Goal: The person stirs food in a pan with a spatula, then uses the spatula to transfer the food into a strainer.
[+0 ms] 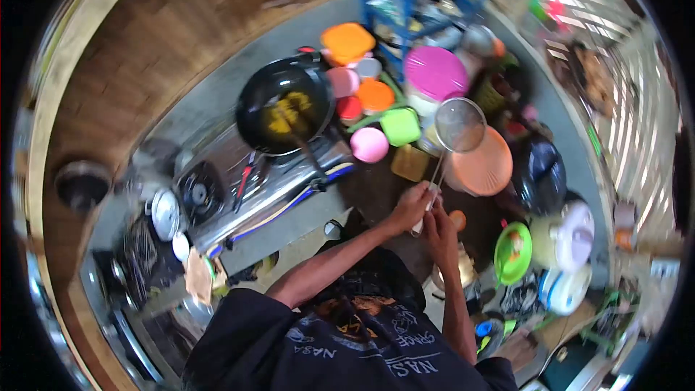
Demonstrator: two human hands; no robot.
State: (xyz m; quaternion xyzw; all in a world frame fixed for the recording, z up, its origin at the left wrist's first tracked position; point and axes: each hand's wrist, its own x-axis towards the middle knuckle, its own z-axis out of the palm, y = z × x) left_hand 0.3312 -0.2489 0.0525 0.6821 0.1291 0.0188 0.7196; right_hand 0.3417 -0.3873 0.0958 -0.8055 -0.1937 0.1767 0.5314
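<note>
A round wire-mesh strainer (460, 125) with a long thin handle is held out in front of my body. My left hand (410, 208) is closed around the handle. Close beside it, my right hand (439, 230) has its fingers closed at the handle too, partly overlapping it. The mesh end overlaps an orange-lidded container (479, 163) in my view. On the stove to the left sits a black wok (253, 112) with yellow food (291, 111) in it. A long-handled turner (308, 152) rests in the wok, its handle over the front rim.
Several lidded containers stand behind, among them a magenta-lidded tub (436, 72) and a green-lidded box (400, 127). A bare burner (199, 192) is on the stove (224, 213). To the right are a green basket (513, 253), a white rice cooker (568, 235) and a blue rack (405, 11).
</note>
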